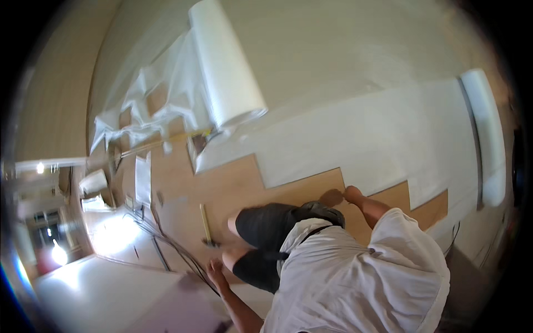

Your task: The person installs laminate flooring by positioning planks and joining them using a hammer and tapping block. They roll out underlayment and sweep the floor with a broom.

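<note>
My left hand (215, 271) is low over the floor beside dark cables (189, 258), its fingers loosely apart and nothing visible in them. A hammer (206, 225) with a yellowish handle and dark head lies on the wood-coloured planks (300, 186), just beyond my knees. On the other side, my right hand (353, 194) reaches down to the stepped plank edge, where white underlay (355, 150) begins. Its fingers are too small and blurred to show whether they grip anything.
A thick roll of white sheeting (227, 66) lies ahead, with crumpled translucent film (158, 105) beside it. Another white roll (486, 139) lies at the far right. A bright lamp (114, 233) glares on the left, near an opened carton (100, 191).
</note>
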The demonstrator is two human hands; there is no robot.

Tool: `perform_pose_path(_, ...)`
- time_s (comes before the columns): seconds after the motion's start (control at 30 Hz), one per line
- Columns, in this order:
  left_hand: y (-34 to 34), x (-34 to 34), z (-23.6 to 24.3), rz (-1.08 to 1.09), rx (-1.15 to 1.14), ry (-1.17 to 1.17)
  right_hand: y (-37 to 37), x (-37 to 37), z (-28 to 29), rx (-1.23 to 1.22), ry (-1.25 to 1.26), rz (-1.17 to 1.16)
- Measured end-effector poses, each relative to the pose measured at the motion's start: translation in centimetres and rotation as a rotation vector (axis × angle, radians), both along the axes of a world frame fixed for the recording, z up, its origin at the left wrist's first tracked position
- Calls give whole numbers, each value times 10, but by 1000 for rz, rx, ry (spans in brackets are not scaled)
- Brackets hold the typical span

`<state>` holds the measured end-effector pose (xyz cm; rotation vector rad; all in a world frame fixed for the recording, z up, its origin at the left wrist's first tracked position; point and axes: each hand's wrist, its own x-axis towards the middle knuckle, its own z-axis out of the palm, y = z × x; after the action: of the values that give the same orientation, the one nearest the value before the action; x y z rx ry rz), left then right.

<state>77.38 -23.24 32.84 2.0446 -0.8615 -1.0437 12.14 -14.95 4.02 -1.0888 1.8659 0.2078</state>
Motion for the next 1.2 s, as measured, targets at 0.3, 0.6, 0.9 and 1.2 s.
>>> perform_pose_path(0.3,28,-68,24,14,-61,7,-119,-20,12,-205,-15,188)
perform_pose_path(0.6,129,-26,-6,365,89,144,-354,47,127,-617,-74,158)
perform_pose_path(0.9,24,-10,-96,-135,447,-115,-520,131,157,-916,498,474)
perform_pose_path(1.2,-391,-164,-173,-646,148,-76,-579,95,92,-654,453,397)
